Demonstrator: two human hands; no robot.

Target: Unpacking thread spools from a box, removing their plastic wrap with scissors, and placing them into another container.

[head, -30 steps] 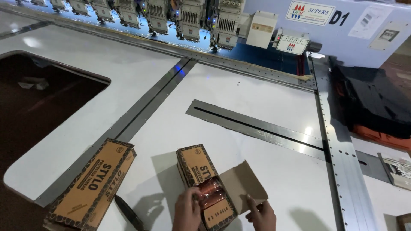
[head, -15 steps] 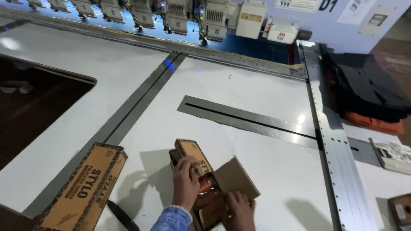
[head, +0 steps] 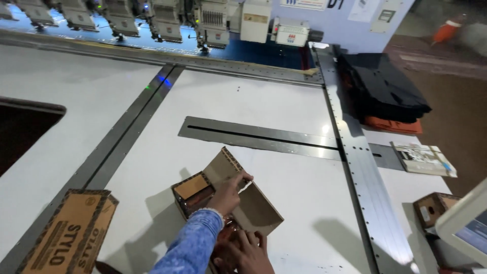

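An open brown cardboard box [head: 195, 192] lies on the white machine table [head: 284, 101], near its front edge. One long flap [head: 256, 209] stands folded out to the right. My left hand [head: 229, 192], in a blue sleeve, pinches the top edge of the raised flap. At the bottom edge of the view my right hand [head: 247, 253] grips the near end of the box. Shiny copper-red spools [head: 227, 234] show inside, between the two hands, mostly hidden.
A closed long cardboard box [head: 68, 234] lies at front left. Embroidery machine heads [head: 152, 20] line the back. A metal rail [head: 355, 167] and a slotted plate [head: 253, 134] cross the table. At right are black fabric [head: 380, 89], a booklet [head: 423, 160], a small box [head: 435, 208] and a screen [head: 466, 228].
My left hand has gone from the box's side up to the flap and raised it. The box has turned, and the view has shifted left and down.
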